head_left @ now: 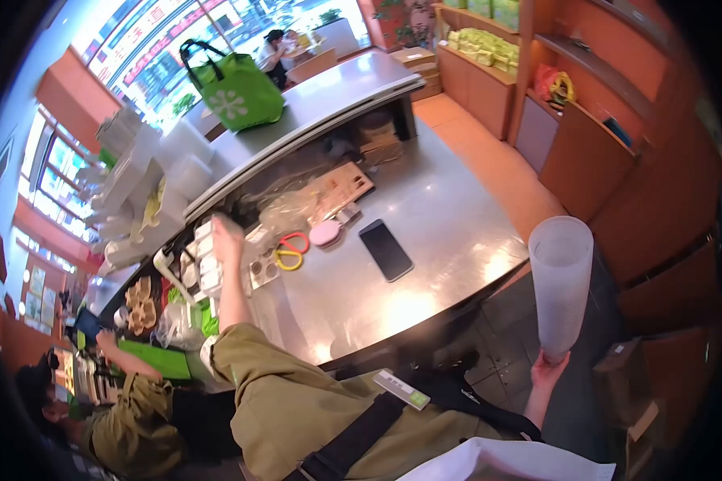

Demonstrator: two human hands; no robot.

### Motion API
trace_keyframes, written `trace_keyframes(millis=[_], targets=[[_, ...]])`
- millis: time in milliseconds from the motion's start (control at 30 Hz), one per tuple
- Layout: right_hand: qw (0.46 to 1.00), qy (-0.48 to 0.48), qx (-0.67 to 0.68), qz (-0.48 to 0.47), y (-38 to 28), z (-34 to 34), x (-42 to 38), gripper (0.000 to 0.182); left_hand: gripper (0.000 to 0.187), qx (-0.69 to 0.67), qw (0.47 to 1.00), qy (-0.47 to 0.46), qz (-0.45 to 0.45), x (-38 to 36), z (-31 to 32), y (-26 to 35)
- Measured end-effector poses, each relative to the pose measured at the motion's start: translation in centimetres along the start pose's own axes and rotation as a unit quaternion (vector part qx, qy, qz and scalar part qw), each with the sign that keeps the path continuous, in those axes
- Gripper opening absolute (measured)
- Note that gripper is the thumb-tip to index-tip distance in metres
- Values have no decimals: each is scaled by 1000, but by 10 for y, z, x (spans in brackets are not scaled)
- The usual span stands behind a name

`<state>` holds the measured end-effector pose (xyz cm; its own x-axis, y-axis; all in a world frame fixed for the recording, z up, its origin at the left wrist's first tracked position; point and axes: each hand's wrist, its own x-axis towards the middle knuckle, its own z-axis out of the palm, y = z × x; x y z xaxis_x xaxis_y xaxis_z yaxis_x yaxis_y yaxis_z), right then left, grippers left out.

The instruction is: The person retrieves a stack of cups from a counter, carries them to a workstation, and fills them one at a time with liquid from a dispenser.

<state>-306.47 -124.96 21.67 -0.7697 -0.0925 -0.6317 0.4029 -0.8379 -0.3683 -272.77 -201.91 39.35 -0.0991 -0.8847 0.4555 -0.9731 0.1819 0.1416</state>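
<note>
On the right, my right hand [550, 370] is closed round the lower end of a tall stack of translucent plastic cups [560, 276], held nearly upright beside the counter. My left hand [228, 237] reaches over the counter's left part, at a row of small white packs [207, 255]. The left fingers are smeared, and their grip on the packs does not show. Close to that hand lie scissors with red and yellow handles [291, 252] and a pink oval case [325, 233]. A black phone [386, 250] rests on the steel counter [449, 208].
A green bag [241, 92] stands on the raised shelf [329, 96]. White containers [148, 164] are piled at the left. A co-worker in an olive shirt [140, 429] works at the lower left, near a green bag [159, 359]. Cardboard boxes [417, 68] stand beyond the counter.
</note>
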Motion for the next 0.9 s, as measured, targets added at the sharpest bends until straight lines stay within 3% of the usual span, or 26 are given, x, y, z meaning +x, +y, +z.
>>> trace_keyframes(millis=[33,100,167,233,267,300,333,367,467,500,600,633,667,700,733,767,800,833,867,900], targets=[[1000,4,8,-10,-1,-11,1,56,76,54,998,-19,-40,-17,-64,45],[998,-36,41,38,0,-24,-6,56,67,184,982,31,13,-18,-79,61],[998,-20,53,19,-5,-33,-16,56,53,103,993,61,17,-32,-84,96],[991,-37,123,40,-18,-52,-13,56,40,-102,959,142,224,-53,-89,155],[990,-39,130,33,-30,-62,-13,56,32,-314,915,45,251,-94,-122,215],[991,-28,133,10,-43,-73,-13,56,32,-405,859,-42,311,-142,-146,271],[991,-17,133,-11,-60,-84,-12,55,32,-577,724,-234,296,-199,-173,327],[991,-20,131,-11,-79,-95,-11,55,34,-542,694,-236,412,-258,-201,377],[989,-4,140,-49,-149,-147,-18,54,58,-601,391,-448,534,-442,-271,485],[987,-9,138,-86,-174,-169,-20,54,67,-625,303,-441,569,-494,-293,513],[977,4,148,-154,-243,-231,-46,56,66,-662,176,-502,528,-615,-340,553],[969,17,163,-184,-259,-241,-50,58,74,-647,165,-563,487,-643,-357,554],[968,21,169,-184,-272,-247,-49,58,75,-642,175,-561,491,-669,-373,557],[943,-3,-94,-318,-282,-248,-53,59,76,-635,177,-564,498,-691,-383,562],[835,0,-355,-420,-291,-262,-75,59,80,-640,168,-549,511,-714,-384,570],[934,-37,-67,-349,-298,-216,-108,57,82,-631,172,-536,533,-738,-383,579],[952,-72,160,-253,-315,-274,-90,46,82,-617,154,-583,506,-755,-394,585],[944,-52,211,-247,-321,-275,-95,37,80,-577,151,-610,521,-772,-401,598],[933,-2,221,-283,-328,-284,-90,32,65,-569,143,-645,490,-794,-410,609],[913,104,242,-312,-332,-290,-78,33,66,-576,98,-679,444,-823,-421,625]])
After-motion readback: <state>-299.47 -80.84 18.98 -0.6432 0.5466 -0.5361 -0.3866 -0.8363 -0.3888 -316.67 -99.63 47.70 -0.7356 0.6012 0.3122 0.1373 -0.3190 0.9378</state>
